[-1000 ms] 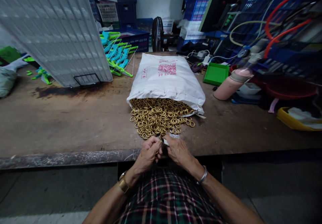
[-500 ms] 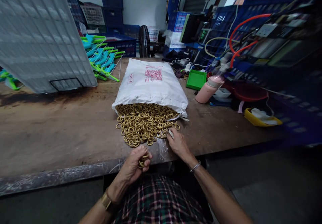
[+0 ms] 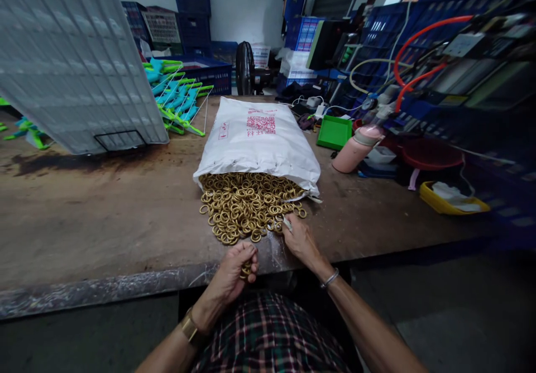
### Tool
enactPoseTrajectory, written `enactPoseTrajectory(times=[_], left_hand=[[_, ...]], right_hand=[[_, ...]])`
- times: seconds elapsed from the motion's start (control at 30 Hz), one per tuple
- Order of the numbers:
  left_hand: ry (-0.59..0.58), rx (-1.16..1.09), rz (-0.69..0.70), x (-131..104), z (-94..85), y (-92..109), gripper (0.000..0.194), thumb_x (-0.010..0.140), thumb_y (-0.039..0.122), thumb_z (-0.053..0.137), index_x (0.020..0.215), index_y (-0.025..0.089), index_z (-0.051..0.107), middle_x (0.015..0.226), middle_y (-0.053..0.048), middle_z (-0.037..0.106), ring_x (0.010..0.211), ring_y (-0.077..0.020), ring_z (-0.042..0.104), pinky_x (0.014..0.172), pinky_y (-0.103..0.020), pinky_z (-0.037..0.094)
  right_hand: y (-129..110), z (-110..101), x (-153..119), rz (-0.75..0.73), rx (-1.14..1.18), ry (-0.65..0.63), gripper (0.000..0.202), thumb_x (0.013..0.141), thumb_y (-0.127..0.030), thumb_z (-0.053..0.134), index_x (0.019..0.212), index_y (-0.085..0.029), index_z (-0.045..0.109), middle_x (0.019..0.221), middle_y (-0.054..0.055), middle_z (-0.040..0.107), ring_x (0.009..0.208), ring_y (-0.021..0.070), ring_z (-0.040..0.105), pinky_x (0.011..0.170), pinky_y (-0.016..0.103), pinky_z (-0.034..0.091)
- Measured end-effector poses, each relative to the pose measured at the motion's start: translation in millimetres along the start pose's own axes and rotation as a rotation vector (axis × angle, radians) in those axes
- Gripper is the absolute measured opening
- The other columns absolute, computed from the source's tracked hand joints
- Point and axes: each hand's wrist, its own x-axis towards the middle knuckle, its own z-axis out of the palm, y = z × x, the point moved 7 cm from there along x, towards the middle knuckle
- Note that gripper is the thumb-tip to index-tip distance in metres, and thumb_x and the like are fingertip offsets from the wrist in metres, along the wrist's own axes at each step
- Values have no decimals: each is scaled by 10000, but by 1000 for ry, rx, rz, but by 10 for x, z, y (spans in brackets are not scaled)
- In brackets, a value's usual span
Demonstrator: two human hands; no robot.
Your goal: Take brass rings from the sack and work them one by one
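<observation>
Brass-coloured rings (image 3: pixel 238 211) spill in a heap from the mouth of a white woven sack (image 3: pixel 259 144) lying on the wooden table. My left hand (image 3: pixel 237 267) is closed around several of these rings, just over the table's front edge. At the heap's near right edge is my right hand (image 3: pixel 300 240), its fingers bent together and reaching the outermost rings. A small pale piece (image 3: pixel 287 224) shows at its thumb and forefinger; what it is, I cannot tell. The fingertips are partly hidden, so whatever they pinch does not show.
A tall translucent ribbed panel (image 3: pixel 84 66) stands on the left, with turquoise and green plastic pieces (image 3: pixel 180 102) behind it. To the right are a green tray (image 3: pixel 334 132), a pink bottle (image 3: pixel 355 151) and a yellow tray (image 3: pixel 454 208). A black fan (image 3: pixel 245 68) stands behind the sack.
The whole view has shifted slightly, so everything sits further right. My left hand stays closed on the rings, and my right hand keeps its place at the heap's edge.
</observation>
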Motion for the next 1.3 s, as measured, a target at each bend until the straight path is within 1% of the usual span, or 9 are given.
enactPoseTrajectory(times=[0.2,0.37,0.5,0.67,0.73,0.9,0.97,1.07,1.3], left_hand=[[126,266,144,16,-12,82,396,699,486,610,921,174,503,532,75,456,409,-54,399,353,-149,295],[174,399,190,-21,-47,171,353,731,507,552,797,161,535,503,63,443,415,-61,372,387,-171,303],[255,622,371,-64,-117,319,252,751,411,554,705,164,571,557,28,504,514,-94,436,508,-209,365],[231,844,579,-107,-44,444,142,763,259,522,688,174,606,671,-8,587,657,-130,500,662,-247,389],[209,810,544,-109,-35,448,167,767,287,522,668,173,593,641,-2,567,623,-121,487,629,-239,388],[70,493,173,-75,-54,249,314,762,482,514,768,170,546,545,49,463,419,-65,399,413,-190,318],[25,377,118,-80,-44,200,339,742,504,538,790,169,529,545,58,457,394,-47,379,382,-171,294],[12,317,128,-85,-38,194,342,731,495,562,768,159,511,552,57,458,396,-35,376,371,-153,288],[56,503,174,-103,-22,237,336,763,499,509,704,172,461,555,52,477,426,-49,431,389,-148,333]], right_hand=[[-380,86,-246,-185,358,14,153,849,-303,349,836,-197,458,708,13,537,626,142,498,610,252,372],[-595,205,-344,-194,484,-82,159,849,-325,371,808,-196,455,700,-4,524,597,122,481,585,233,377],[-649,223,-337,-188,500,-194,187,842,-349,395,806,-190,485,671,-23,503,603,115,471,579,225,364],[-677,276,-324,-185,529,-279,238,825,-379,419,702,-186,484,616,-39,448,586,103,420,550,216,337],[-633,346,-306,-117,599,-296,276,816,-395,421,636,-188,448,572,-47,417,543,93,387,510,208,321],[-535,536,-319,88,808,-409,298,806,-438,416,635,-195,435,490,-74,381,395,64,288,396,195,248],[-530,563,-336,137,868,-442,291,804,-453,415,672,-196,448,485,-82,379,368,58,260,376,193,231],[-566,509,-324,74,836,-406,288,804,-441,419,673,-189,464,508,-66,418,412,67,323,410,193,271],[-668,352,-295,-132,653,-276,252,798,-372,418,641,-180,465,587,-45,426,574,95,393,557,218,334]])
